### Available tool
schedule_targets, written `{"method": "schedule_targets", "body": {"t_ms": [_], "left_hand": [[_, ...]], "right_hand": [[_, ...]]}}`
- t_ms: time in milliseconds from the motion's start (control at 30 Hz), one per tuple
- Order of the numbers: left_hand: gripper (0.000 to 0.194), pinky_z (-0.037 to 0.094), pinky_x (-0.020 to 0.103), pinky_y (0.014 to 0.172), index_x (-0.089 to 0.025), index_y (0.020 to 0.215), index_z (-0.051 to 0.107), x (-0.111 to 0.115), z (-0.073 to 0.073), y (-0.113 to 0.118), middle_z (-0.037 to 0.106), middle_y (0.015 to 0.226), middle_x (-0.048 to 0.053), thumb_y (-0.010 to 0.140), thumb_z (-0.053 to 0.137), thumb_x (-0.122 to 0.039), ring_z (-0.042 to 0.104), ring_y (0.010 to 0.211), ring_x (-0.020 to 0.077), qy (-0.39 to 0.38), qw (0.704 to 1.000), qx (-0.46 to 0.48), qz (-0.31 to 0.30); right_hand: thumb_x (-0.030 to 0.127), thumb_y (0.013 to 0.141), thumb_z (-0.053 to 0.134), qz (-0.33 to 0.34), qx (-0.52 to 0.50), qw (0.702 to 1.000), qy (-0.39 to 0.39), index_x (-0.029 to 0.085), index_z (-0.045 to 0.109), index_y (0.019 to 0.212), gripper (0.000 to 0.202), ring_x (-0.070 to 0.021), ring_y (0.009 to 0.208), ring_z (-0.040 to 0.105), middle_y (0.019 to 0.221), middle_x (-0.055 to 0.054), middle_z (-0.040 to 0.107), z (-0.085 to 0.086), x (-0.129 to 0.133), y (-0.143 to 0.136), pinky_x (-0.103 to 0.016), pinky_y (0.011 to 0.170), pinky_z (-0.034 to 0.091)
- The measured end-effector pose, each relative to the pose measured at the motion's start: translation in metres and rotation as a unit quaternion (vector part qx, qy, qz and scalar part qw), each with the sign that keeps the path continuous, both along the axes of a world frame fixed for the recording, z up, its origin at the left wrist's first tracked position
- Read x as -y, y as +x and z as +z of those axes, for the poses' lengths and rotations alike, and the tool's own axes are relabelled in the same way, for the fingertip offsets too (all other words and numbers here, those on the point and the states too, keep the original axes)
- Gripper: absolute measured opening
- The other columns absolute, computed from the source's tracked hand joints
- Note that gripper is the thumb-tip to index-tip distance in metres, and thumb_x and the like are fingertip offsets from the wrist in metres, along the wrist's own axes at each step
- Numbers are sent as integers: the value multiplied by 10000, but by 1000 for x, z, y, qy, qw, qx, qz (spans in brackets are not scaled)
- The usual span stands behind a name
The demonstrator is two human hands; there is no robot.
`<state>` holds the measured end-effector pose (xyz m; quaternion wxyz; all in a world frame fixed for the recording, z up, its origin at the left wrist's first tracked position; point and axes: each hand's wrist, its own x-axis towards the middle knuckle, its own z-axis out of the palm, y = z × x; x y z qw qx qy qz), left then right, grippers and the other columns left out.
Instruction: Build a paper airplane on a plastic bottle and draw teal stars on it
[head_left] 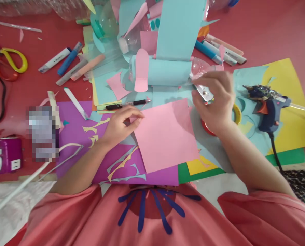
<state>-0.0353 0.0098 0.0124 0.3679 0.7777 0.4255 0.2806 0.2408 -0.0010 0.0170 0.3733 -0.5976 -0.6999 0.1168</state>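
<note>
A square sheet of pink paper [166,136] lies in front of me, over purple paper and scraps. My left hand [123,124] pinches its upper left corner between thumb and fingers. Over a pair of scissors [205,93] with red and yellow handles is my right hand [217,99], slightly blurred. Its thumb and fingers are apart, with the scissors' metal pivot showing between them; whether they touch it I cannot tell. Just beyond, a plastic bottle wrapped in light blue paper [167,72] lies sideways, with a pink paper strip [141,70] on its left part.
At right a blue glue gun [271,112] rests on blue and yellow paper, its cord running toward me. Markers [70,58] and yellow-handled scissors [14,59] lie at left, near a pixelated phone-like object [43,133] and a purple power socket [6,155]. A pen [128,104] lies behind the pink sheet.
</note>
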Motion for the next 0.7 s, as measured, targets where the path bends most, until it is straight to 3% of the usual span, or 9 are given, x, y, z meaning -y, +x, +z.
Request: {"method": "schedule_targets", "body": {"t_ms": [67,167,367,500,700], "left_hand": [[131,494,258,644,-215,857,674,1,-3,0,703,876,20,887,550,-247,634,788,142,25,1000,-12,-14],[155,504,254,662,-219,970,668,2,-9,-1,702,913,18,889,537,-201,638,800,138,69,997,-16,-29],[222,517,234,682,-227,1068,651,3,-16,-3,706,974,20,915,503,-164,648,840,128,91,995,-28,-19],[192,502,212,640,-218,1037,655,4,-18,-2,705,977,26,943,492,-183,643,802,113,68,997,-20,-23],[159,489,195,636,-215,1008,643,2,-18,-2,706,942,7,935,517,-148,632,757,92,97,995,-5,-34]], "right_hand": [[249,844,592,11,41,999,-7,316,551,1168,333,-335,1309,486,1313,-78,574,4,-12,5,-592,1113,328],[196,745,691,28,102,994,-31,271,473,1287,588,-355,1346,438,1403,-105,516,6,-32,7,-624,1158,243],[98,694,745,56,80,988,-120,191,455,1313,690,-330,1337,452,1383,-155,527,10,-59,-1,-555,1161,282],[9,656,717,86,66,985,-135,222,468,1261,688,-287,1307,496,1358,-118,564,20,-70,-5,-508,1135,342],[95,603,811,129,-31,982,-132,256,479,1155,664,-204,1267,553,1313,-68,614,19,-87,2,-358,1089,422]]}}
